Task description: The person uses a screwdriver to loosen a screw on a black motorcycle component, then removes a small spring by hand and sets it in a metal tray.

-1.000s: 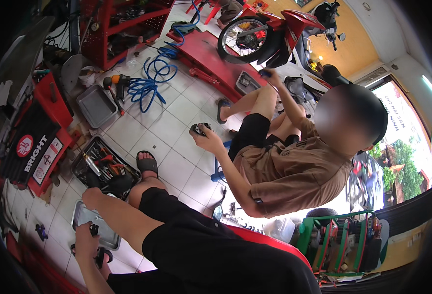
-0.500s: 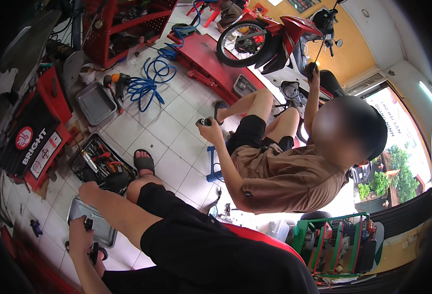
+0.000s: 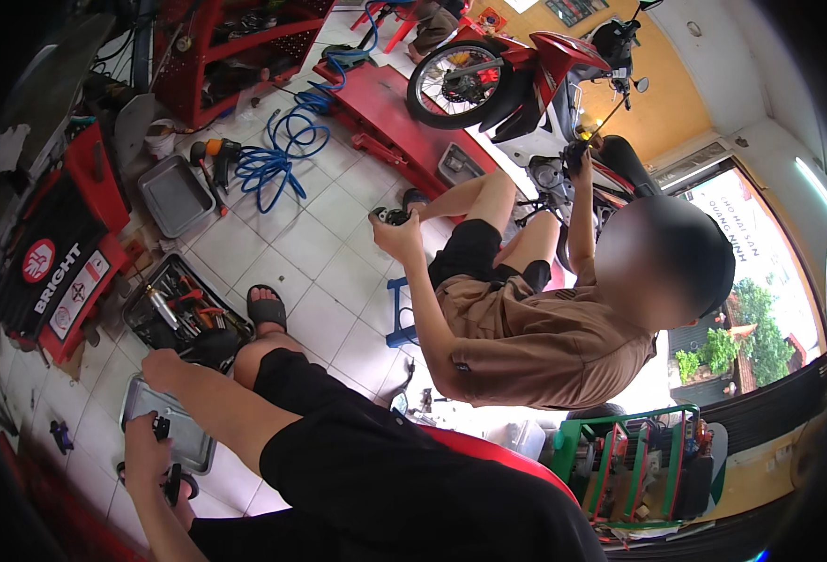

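My left hand [image 3: 148,451] is closed round a small black part [image 3: 160,427], which juts from the top of the fist. Beside that wrist is another dark shape I cannot make out. My right hand [image 3: 162,367] hangs between the open toolbox [image 3: 185,314] and a grey metal tray [image 3: 202,454]; its fingers are hidden. In the toolbox lie a silver canister [image 3: 162,305] and several hand tools. A person in a brown shirt [image 3: 535,347] sits at the right, holding a black-and-silver part [image 3: 393,216] in one hand and reaching toward a motorbike with the other.
The red motorbike [image 3: 544,84] stands on a red lift [image 3: 390,112]. A coiled blue hose [image 3: 277,164] and an orange-and-black power tool [image 3: 222,157] lie on the tiles near an empty grey tray [image 3: 177,195]. A green rack [image 3: 633,468] stands at the lower right.
The view has shifted slightly, moving the scene left. The other person's raised hand has come down a little beside the motorbike. My hands hold much the same pose.
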Available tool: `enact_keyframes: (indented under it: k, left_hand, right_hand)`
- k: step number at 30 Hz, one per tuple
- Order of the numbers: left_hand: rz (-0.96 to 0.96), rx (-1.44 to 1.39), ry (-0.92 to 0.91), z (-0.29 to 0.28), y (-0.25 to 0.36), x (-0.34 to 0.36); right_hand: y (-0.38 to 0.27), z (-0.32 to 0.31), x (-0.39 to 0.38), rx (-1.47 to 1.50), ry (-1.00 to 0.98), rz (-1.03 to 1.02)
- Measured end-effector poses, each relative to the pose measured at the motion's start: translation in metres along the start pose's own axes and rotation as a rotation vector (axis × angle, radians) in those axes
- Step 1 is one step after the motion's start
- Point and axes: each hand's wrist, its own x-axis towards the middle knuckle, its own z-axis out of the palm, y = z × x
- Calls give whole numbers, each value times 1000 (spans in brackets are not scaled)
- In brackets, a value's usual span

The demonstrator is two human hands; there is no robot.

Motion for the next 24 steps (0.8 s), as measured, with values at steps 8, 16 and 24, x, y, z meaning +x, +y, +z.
enact_keyframes:
  k: [8,16,24]
  left_hand:
    - [-63,-16,-44,-14,1,-7]
    - [-13,60,67,-6,-6,-14]
    - [-78,0,26,-16,-8,-25]
  right_hand:
    - [-20,12,12,44,-98,-34]
    - [-6,38,40,59,-186,-116]
    - [-20,42,48,558,-93,212]
